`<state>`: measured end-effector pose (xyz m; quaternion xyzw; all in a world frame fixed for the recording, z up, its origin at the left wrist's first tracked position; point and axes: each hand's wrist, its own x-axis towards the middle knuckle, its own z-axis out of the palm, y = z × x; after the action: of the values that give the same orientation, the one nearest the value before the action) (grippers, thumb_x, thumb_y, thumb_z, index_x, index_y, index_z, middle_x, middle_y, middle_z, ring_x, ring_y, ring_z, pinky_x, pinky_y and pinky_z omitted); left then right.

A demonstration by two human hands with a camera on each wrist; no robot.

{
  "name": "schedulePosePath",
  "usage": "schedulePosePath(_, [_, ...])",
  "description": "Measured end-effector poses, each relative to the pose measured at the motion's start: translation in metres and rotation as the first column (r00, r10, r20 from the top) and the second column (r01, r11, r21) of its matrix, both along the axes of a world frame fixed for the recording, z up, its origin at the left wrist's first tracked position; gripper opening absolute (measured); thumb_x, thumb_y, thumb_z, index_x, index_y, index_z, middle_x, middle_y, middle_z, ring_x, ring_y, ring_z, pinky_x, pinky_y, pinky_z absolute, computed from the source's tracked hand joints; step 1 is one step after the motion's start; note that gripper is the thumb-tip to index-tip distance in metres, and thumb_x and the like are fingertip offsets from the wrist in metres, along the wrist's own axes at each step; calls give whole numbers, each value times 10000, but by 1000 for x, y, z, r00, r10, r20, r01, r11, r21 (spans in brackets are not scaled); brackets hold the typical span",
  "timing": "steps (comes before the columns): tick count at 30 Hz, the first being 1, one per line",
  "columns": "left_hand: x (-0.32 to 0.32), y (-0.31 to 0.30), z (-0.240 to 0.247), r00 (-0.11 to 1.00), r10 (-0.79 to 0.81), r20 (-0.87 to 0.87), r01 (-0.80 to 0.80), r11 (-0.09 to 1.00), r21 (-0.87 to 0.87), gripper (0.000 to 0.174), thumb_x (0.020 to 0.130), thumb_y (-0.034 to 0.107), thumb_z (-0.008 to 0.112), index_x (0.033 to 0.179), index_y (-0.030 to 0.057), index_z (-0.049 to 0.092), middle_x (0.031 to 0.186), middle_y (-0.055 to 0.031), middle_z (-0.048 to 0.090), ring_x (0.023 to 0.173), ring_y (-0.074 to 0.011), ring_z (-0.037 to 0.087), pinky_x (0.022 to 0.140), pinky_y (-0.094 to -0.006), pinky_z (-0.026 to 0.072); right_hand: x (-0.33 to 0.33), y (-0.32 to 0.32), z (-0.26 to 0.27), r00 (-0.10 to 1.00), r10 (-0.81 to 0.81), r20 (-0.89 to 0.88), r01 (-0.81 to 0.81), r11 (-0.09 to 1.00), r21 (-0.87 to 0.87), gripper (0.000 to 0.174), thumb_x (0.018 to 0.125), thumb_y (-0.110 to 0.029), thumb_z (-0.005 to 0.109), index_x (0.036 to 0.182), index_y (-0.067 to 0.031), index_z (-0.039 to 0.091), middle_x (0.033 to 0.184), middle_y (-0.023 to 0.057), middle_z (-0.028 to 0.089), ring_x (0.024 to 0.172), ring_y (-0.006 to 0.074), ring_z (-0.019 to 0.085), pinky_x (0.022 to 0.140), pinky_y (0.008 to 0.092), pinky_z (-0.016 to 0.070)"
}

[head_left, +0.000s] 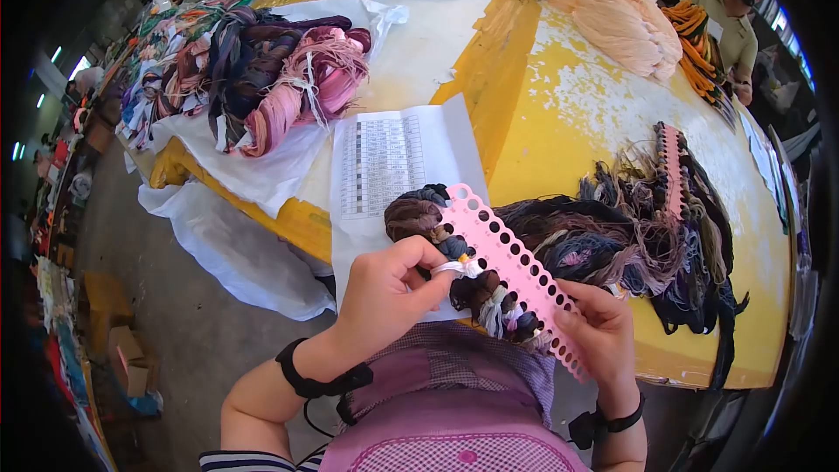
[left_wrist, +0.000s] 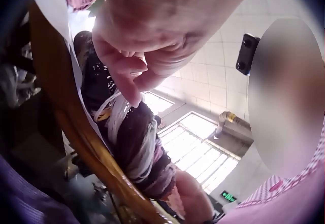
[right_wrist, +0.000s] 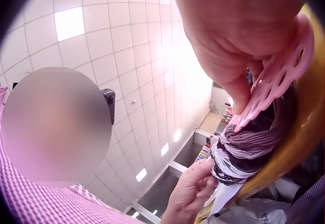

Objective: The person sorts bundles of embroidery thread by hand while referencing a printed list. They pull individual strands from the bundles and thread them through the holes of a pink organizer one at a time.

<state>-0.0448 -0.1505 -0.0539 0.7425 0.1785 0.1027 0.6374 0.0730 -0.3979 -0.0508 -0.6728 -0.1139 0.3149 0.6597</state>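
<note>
A long pink thread holder card (head_left: 502,258) with holes along both edges lies slantwise before me. Skeins of grey, brown, white and mauve thread are looped through its left-hand holes. My right hand (head_left: 603,328) grips the card near its lower end, thumb on top. With thumb and fingertips, my left hand (head_left: 391,293) pinches a white thread strand (head_left: 450,267) beside the card's left edge. In the left wrist view, white thread (left_wrist: 119,115) runs down from those fingertips over the dark skeins. The right wrist view shows mauve thread (right_wrist: 251,140) bundled under the card.
A printed chart sheet (head_left: 384,166) lies on the yellow table (head_left: 725,297) behind the card. Dark loose skeins and a second pink card (head_left: 671,170) are on the right. Pink and dark yarn hanks (head_left: 306,79) pile up at left. A person (head_left: 734,22) stands far right.
</note>
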Motion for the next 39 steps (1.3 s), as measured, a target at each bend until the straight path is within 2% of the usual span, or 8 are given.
schedulePosePath(1, [0,0,-1,1000,18,21,-21,987,160,64,869,13,661,898,-8,607,783,-11,636,602,-50,612,523,-196,492,0,0,0,1000,15,-3,-15,1000,-1,360,838,39,692,1192,28,626,841,3,661,733,21,592,638,165,461])
schedulePosePath(7, [0,-9,-2,979,115,167,-155,956,249,48,865,6,654,897,18,620,759,-14,636,585,-41,597,520,-204,474,3,-2,-8,1000,17,16,-17,1000,-2,357,834,73,666,1187,50,616,915,66,694,771,71,636,686,198,503])
schedulePosePath(11, [-4,-8,-8,932,-161,324,-86,771,631,352,751,-101,615,1044,85,672,883,-62,620,656,-187,632,557,-282,501,3,-1,-8,1000,-20,-21,21,998,53,360,830,93,650,1186,65,605,933,96,699,784,92,649,703,211,514])
schedulePosePath(18, [-6,-15,-7,951,-137,276,-97,717,690,333,746,-74,626,1046,64,670,902,-64,601,650,-240,617,563,-322,507,2,-6,-6,999,-30,-21,30,999,45,368,821,102,661,1183,69,605,878,81,693,746,82,642,680,199,504])
schedulePosePath(24, [-1,-20,-8,977,-146,154,81,928,364,223,876,166,661,1028,9,623,1037,-183,472,865,-320,548,753,-367,476,-3,-1,-2,999,-43,-12,44,997,62,366,822,101,667,1181,67,608,861,69,688,728,76,633,666,196,499])
schedulePosePath(27, [4,-18,-16,946,-206,251,107,927,358,275,885,223,681,999,-16,610,1046,-202,433,898,-331,501,826,-373,434,-2,-3,-4,1000,-23,-8,23,999,49,367,823,92,672,1184,64,608,860,67,688,735,75,634,672,196,499])
schedulePosePath(33, [3,-17,-3,986,-144,87,128,979,160,247,825,159,751,943,-9,614,1105,-128,474,1045,-241,481,919,-331,384,-2,-2,2,1000,-22,8,22,1000,-14,368,825,48,687,1185,59,612,817,25,657,696,48,591,626,177,450])
schedulePosePath(39, [4,-5,-1,964,-133,230,67,959,276,165,787,75,759,858,10,625,1040,-61,499,899,-142,495,732,-255,395,1,-1,4,1000,-15,-20,15,1000,0,354,857,30,673,1205,40,608,873,47,688,752,42,617,650,188,483])
